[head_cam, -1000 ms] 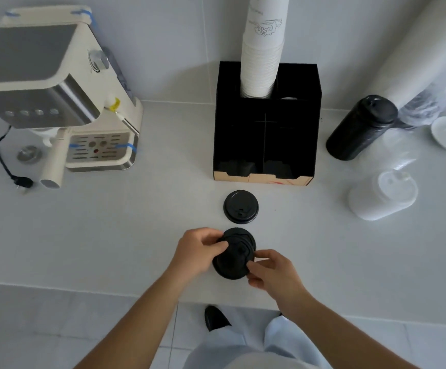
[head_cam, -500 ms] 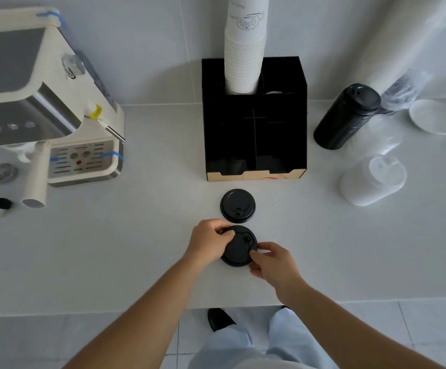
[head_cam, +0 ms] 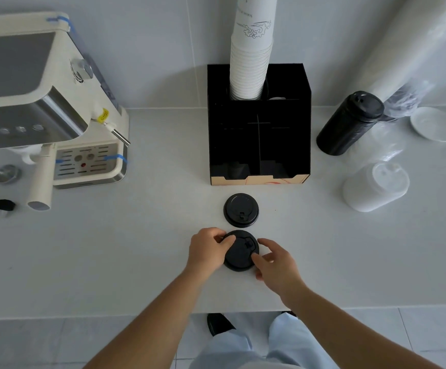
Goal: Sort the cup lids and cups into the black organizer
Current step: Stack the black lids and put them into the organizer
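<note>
While my left hand pinches the near black lid by its rim, my right hand rests loose fingers beside it. I should lift it flat and slide it into the black organizer front slot.

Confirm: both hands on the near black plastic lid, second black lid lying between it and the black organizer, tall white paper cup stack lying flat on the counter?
Not quite. In the head view the white paper cup stack stands upright in the black organizer, not flat on the counter. Left hand, right hand, near lid and second lid are as stated.

head view, looking down, near counter
</note>
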`<state>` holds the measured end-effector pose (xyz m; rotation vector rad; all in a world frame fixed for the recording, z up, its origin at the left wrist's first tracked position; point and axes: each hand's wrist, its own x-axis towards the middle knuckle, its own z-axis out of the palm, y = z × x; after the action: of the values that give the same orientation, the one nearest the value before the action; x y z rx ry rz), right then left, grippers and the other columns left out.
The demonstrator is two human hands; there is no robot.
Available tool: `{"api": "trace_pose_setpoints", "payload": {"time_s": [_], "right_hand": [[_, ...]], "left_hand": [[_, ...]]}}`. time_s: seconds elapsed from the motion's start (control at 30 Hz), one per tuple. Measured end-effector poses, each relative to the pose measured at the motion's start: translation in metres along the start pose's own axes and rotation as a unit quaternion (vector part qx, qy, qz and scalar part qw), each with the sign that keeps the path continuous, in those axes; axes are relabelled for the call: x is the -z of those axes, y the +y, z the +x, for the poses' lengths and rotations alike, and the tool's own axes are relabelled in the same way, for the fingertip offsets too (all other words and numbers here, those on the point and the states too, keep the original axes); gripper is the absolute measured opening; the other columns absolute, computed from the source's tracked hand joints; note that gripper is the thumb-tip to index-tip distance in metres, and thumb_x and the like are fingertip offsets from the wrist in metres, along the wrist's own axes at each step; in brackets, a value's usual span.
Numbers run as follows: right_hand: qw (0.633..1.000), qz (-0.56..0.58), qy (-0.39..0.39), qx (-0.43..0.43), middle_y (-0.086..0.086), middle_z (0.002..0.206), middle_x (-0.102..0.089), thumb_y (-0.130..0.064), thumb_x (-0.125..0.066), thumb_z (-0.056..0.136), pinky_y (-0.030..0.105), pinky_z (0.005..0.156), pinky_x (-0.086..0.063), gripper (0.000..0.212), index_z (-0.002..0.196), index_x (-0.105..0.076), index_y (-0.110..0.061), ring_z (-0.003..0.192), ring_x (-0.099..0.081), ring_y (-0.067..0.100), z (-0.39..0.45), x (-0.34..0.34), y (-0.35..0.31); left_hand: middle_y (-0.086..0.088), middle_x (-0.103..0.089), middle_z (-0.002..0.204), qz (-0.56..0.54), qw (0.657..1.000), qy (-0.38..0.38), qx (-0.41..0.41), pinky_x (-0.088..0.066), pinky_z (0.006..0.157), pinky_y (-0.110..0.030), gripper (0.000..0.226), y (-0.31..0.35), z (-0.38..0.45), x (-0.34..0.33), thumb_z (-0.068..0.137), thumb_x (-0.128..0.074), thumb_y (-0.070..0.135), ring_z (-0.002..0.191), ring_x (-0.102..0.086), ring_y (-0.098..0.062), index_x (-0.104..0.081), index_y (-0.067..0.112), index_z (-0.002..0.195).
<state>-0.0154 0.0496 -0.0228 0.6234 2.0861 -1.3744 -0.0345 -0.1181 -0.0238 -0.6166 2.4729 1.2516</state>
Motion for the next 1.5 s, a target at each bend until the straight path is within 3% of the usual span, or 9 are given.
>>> {"api": "trace_pose_setpoints", "payload": {"time_s": [0.2,0.33,0.57,0.7,0.8,0.97,1.13,1.27,1.5], "right_hand": [[0.997,-0.065,-0.005,0.044,0.004,0.088,-0.071,-0.029,-0.063,0.09,0.018,0.048,-0.046,0.035,0.123,-0.062,-0.04,0.065,-0.063,0.017,0.001,0.003,0.0],[0.993,-0.106,-0.012,0.047,0.0,0.085,-0.067,-0.031,-0.064,0.089,0.024,0.053,-0.05,0.036,0.124,-0.059,-0.035,0.066,-0.063,0.018,0.005,0.005,-0.003],[0.993,-0.106,-0.034,0.039,-0.004,0.111,-0.061,-0.04,-0.067,0.087,0.024,0.059,-0.05,0.049,0.134,-0.053,-0.035,0.084,-0.071,0.026,0.011,0.016,-0.017],[0.992,-0.114,-0.021,0.042,-0.002,0.113,-0.064,-0.045,-0.064,0.089,0.027,0.071,-0.052,0.047,0.132,-0.059,-0.028,0.087,-0.069,0.025,0.021,0.018,-0.026],[0.992,-0.119,-0.04,0.029,0.002,0.096,-0.068,-0.037,-0.062,0.09,0.027,0.07,-0.048,0.031,0.11,-0.072,-0.016,0.074,-0.06,0.02,0.027,0.015,-0.031],[0.996,-0.077,-0.044,0.002,0.008,0.072,-0.061,-0.028,-0.062,0.087,0.037,0.07,-0.053,0.029,0.089,-0.073,-0.002,0.064,-0.055,0.021,0.03,0.008,-0.03],[0.997,-0.006,-0.063,-0.047,0.011,0.081,-0.066,-0.025,-0.07,0.085,0.04,0.076,-0.06,0.02,0.091,-0.072,-0.006,0.065,-0.06,0.023,0.028,0.013,-0.027],[0.989,0.058,-0.119,-0.065,0.014,0.095,-0.065,-0.023,-0.072,0.085,0.033,0.065,-0.057,0.029,0.111,-0.064,-0.013,0.069,-0.059,0.024,0.022,0.028,-0.039],[0.98,-0.005,-0.201,0.006,0.007,0.099,-0.072,-0.035,-0.067,0.089,0.034,0.071,-0.054,0.027,0.111,-0.071,-0.019,0.078,-0.064,0.021,0.035,0.052,-0.075]], "left_hand": [[-0.015,-0.068,0.072,0.008,0.999,0.036,-0.032,-0.049,0.066,-0.043,0.029,-0.005,-0.003,-0.007,0.082,-0.071,0.032,0.063,-0.054,-0.022,-0.07,0.004,0.075],[-0.004,-0.069,0.094,0.001,0.999,0.031,0.015,-0.044,0.072,-0.023,0.039,-0.004,-0.004,-0.003,0.08,-0.072,0.041,0.082,-0.06,-0.015,-0.07,0.011,0.106],[0.001,-0.067,0.096,-0.01,0.999,-0.009,0.048,-0.041,0.074,-0.02,0.046,-0.014,-0.01,0.006,0.081,-0.07,0.042,0.087,-0.06,-0.012,-0.065,0.015,0.117],[0.002,-0.059,0.074,-0.02,0.995,-0.027,0.093,-0.047,0.07,-0.031,0.019,-0.014,-0.021,0.008,0.076,-0.072,0.038,0.07,-0.052,-0.016,-0.058,0.025,0.078],[-0.004,-0.039,0.06,-0.064,0.99,-0.047,0.114,-0.035,0.058,-0.03,0.037,-0.01,-0.032,0.001,0.072,-0.069,0.032,0.059,-0.036,-0.019,-0.041,0.011,0.058],[-0.005,-0.062,0.082,-0.316,0.925,-0.045,0.208,-0.058,0.082,-0.035,0.006,-0.003,-0.047,-0.01,0.082,-0.07,0.014,0.08,-0.058,-0.017,-0.068,0.013,0.077],[0.001,-0.071,0.079,-0.297,0.94,-0.002,0.169,-0.048,0.07,-0.028,0.013,-0.001,-0.046,-0.008,0.079,-0.068,0.005,0.072,-0.06,-0.016,-0.074,0.015,0.083],[-0.007,-0.068,0.106,-0.386,0.907,-0.014,0.17,-0.058,0.077,-0.031,0.033,0.006,-0.037,0.006,0.08,-0.07,-0.003,0.093,-0.07,-0.023,-0.067,0.009,0.11],[-0.011,-0.067,0.114,-0.341,0.927,-0.122,0.095,-0.06,0.079,-0.033,0.042,0.035,-0.003,0.039,0.076,-0.073,-0.002,0.1,-0.07,-0.027,-0.069,0.013,0.115]]}}
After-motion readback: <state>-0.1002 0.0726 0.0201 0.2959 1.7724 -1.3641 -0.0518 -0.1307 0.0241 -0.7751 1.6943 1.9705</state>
